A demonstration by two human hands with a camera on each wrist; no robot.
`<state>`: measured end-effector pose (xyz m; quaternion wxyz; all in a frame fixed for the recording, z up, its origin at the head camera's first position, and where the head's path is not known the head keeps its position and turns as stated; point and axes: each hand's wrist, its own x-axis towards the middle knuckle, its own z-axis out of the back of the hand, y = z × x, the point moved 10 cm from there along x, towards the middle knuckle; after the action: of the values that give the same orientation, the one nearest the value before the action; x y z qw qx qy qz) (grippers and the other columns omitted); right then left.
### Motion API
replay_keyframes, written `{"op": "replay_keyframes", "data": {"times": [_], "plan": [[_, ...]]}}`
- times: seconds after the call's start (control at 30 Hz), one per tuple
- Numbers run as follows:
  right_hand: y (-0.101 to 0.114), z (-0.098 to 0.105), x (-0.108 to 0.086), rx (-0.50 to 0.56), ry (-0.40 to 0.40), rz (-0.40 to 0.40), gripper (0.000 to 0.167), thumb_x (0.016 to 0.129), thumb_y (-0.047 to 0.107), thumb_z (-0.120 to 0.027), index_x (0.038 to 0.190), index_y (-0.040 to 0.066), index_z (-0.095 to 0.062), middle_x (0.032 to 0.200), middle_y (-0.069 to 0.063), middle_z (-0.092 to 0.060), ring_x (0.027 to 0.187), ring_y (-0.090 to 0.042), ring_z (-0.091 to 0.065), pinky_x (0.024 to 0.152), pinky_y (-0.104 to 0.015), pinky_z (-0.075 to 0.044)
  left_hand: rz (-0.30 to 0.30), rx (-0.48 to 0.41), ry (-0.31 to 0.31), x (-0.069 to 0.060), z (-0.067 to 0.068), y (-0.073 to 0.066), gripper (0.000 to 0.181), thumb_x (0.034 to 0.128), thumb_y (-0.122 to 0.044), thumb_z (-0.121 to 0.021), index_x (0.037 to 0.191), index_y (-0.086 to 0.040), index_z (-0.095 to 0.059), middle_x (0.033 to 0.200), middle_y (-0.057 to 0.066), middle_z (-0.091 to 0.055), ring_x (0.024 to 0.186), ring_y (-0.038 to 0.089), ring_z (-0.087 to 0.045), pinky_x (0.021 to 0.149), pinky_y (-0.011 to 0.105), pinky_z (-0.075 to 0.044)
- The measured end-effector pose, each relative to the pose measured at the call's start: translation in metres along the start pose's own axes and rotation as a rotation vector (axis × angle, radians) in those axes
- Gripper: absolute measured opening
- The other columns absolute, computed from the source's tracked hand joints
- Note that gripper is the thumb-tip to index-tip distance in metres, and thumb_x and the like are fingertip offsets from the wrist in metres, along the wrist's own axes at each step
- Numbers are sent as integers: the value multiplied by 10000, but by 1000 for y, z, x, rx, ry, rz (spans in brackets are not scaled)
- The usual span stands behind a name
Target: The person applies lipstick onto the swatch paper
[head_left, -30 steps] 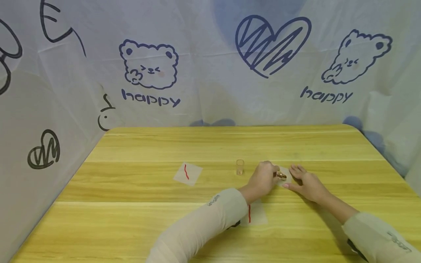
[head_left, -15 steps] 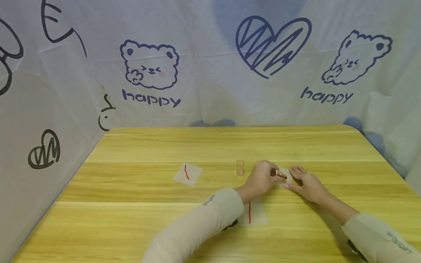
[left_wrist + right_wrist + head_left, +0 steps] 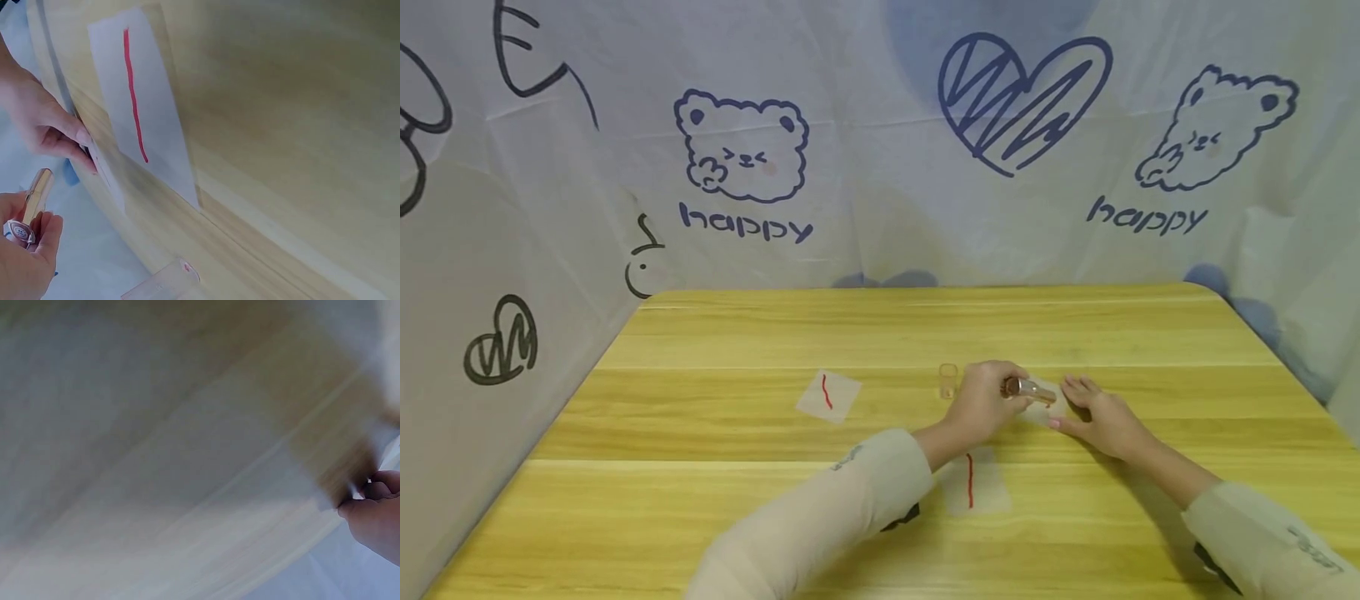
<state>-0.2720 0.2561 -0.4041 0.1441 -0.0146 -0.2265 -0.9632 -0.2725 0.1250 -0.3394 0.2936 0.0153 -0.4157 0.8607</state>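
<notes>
My left hand (image 3: pixel 976 406) holds a shiny rose-gold lipstick (image 3: pixel 1032 390) over a small white paper (image 3: pixel 1036 413). In the left wrist view the lipstick (image 3: pixel 39 197) sits between thumb and fingers. A little red shows on that paper near the lipstick's end. My right hand (image 3: pixel 1108 425) rests at the paper's right side, thumb and fingers spread. In the right wrist view only part of a hand (image 3: pixel 378 515) appears at the right edge. Left of the left hand stands a clear cap (image 3: pixel 947 382).
A paper square (image 3: pixel 846 395) with a red line lies to the left. Nearer the front is another paper (image 3: pixel 991 483), also marked with a red line. The wooden table (image 3: pixel 700 500) ends at a printed cloth (image 3: pixel 872 183) behind.
My left hand has drawn back to the left with the lipstick, showing more of its tube and a red spot on the paper. The right hand stays put.
</notes>
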Motion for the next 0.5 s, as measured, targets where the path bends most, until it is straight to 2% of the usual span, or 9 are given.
{"op": "replay_keyframes", "data": {"times": [0.23,0.43,0.5], "plan": [[5,2,2,-20,3,17,682,835,279,-685,1254,-191,-422,1331,-395,-365,1210,-585,-324,974,-658,-335,-36,-102,-41,-10,12,-2,219,809,-50,-701,1010,31,-666,884,107,-689,751,85,-639,656,54,-490],[6,2,3,-27,23,14,696,829,289,-691,1249,-197,-422,1328,-396,-365,1207,-585,-330,969,-656,-343,30,-245,-27,-23,14,7,204,799,-22,-703,984,58,-667,898,151,-698,760,123,-660,641,66,-503],[5,2,4,-32,32,13,703,831,297,-689,1256,-193,-418,1330,-397,-364,1206,-584,-333,968,-654,-346,27,-266,-34,-28,15,8,191,791,-16,-709,964,59,-674,891,157,-701,761,146,-670,637,69,-505]]}}
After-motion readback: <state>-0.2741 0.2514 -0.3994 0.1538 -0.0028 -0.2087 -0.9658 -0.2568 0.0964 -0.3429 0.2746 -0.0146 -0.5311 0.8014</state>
